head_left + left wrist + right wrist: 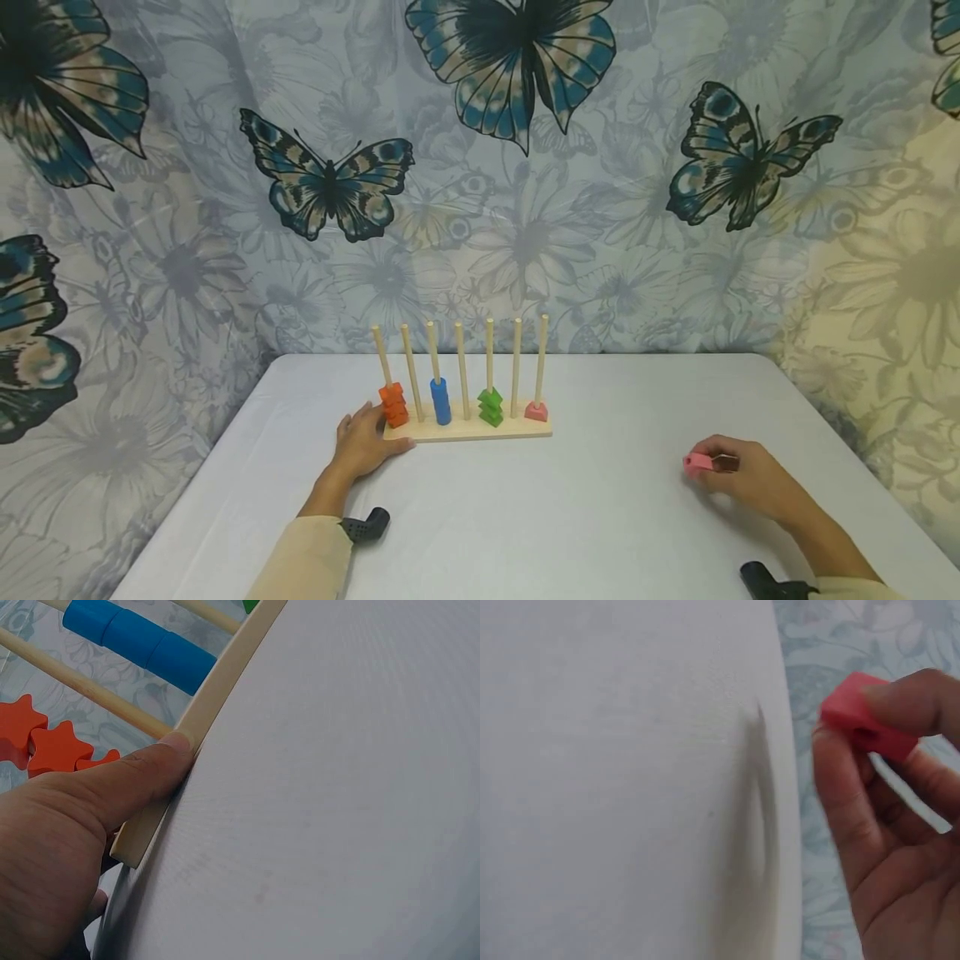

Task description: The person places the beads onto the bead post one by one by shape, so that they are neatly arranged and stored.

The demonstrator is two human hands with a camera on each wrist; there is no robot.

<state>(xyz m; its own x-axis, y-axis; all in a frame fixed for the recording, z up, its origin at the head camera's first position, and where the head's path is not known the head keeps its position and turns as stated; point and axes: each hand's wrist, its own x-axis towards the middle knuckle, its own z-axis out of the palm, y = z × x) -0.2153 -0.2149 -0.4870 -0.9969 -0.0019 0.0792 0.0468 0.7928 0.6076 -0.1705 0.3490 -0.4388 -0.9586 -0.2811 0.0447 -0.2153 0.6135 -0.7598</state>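
A wooden peg stand (480,432) with several upright pegs stands toward the back of the table. My left hand (363,446) grips its left end, the thumb (142,776) along the front edge of the base; the other fingers are partly hidden. Orange star beads (393,406) sit on the leftmost peg, blue beads (440,402) on the third. Farther right are green beads (491,407) and, on the rightmost peg, one pink bead (536,411). Off to the right, my right hand (757,482) pinches another pink bead (847,701) with a hole, above the table.
The white table (600,525) has its back edge against a butterfly-patterned cloth (525,250). Black wrist devices sit at the left wrist (367,526) and the right wrist (768,581). The peg stand is well left of the right hand.
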